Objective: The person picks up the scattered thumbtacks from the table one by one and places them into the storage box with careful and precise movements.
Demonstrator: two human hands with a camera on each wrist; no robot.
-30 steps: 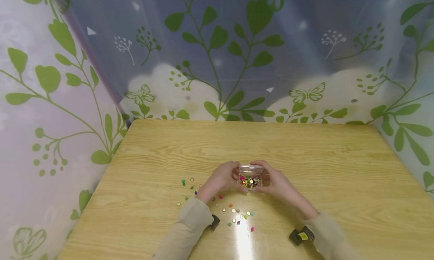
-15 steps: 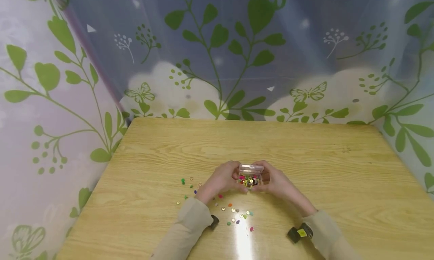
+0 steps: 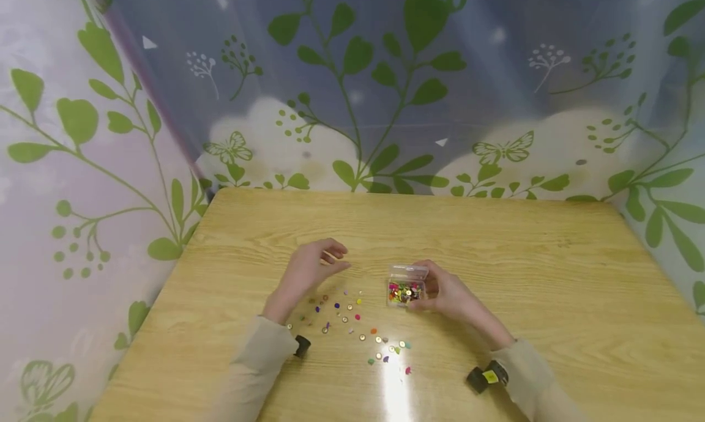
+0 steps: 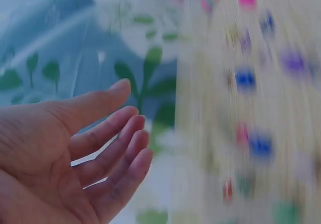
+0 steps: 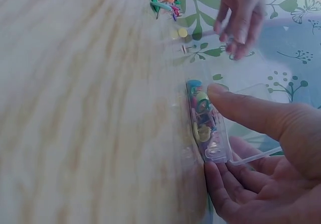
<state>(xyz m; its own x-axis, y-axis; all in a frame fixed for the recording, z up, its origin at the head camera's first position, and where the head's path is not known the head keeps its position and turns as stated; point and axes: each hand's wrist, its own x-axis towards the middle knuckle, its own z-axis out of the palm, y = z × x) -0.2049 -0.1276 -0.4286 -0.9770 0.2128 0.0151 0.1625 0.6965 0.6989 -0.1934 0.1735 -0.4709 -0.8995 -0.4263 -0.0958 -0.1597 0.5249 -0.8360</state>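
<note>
pinching the box [image 5: 217,156] on its right side, the right grip [image 3: 447,296] sets its thumb at the near edge and bends its fingers round behind. a firm but light hold probably suits it: the thin plastic may flex or slip if squeezed, and a tilt could spill the pins [image 3: 401,293] heaped inside, so a level box is the thing to aim for. the lid [image 3: 409,272] stands raised at the far edge, close to the fingers; giving it room there would likely stop it from being knocked down. the box sits near the middle of the surface [image 3: 496,244], though whether its base touches is hard to tell.

left of the box, well apart from it, the left grip [image 3: 311,266] is released: fingers loosely bent, thumb apart, nothing between them. loose pins [image 3: 358,317] lie scattered from beside that wrist toward the person, pink, blue, orange and green, some showing gold discs. for lifting any of them, taking the rim of the head, clear of the point, seems safest, and one at a time should disturb the neighbours least.

further out come pale sleeves [image 3: 531,379] and black wrist cameras [image 3: 478,381]; beyond the surface hangs a leaf-patterned curtain [image 3: 308,98].
</note>
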